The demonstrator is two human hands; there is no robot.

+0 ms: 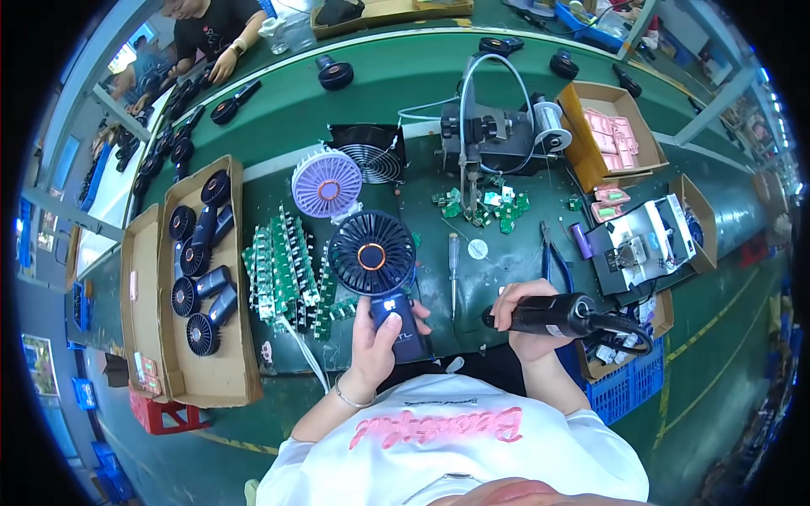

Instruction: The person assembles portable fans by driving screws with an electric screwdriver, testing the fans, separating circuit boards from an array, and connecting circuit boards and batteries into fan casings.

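My left hand (372,352) is closed round the handle of a dark blue handheld fan (348,263), its thumb on the front beside a lit display. The fan's round head with an orange ring points away from me. In my right hand (525,339) lies a black corded electric screwdriver (553,314), fingers wrapped round it and its tip end to the left, apart from the fan. Beyond the dark fan sits a lilac fan (327,184). Between my hands a screwdriver with a clear handle (454,266) lies on the green bench; pliers (554,257) rest farther right.
Rows of green circuit boards (283,266) lie left of the fan. A cardboard box (245,337) there holds several dark fans. A soldering machine (498,131) with a solder spool stands ahead, near loose boards (510,207). Pink parts fill another box (612,139). A co-worker (215,38) sits across the belt.
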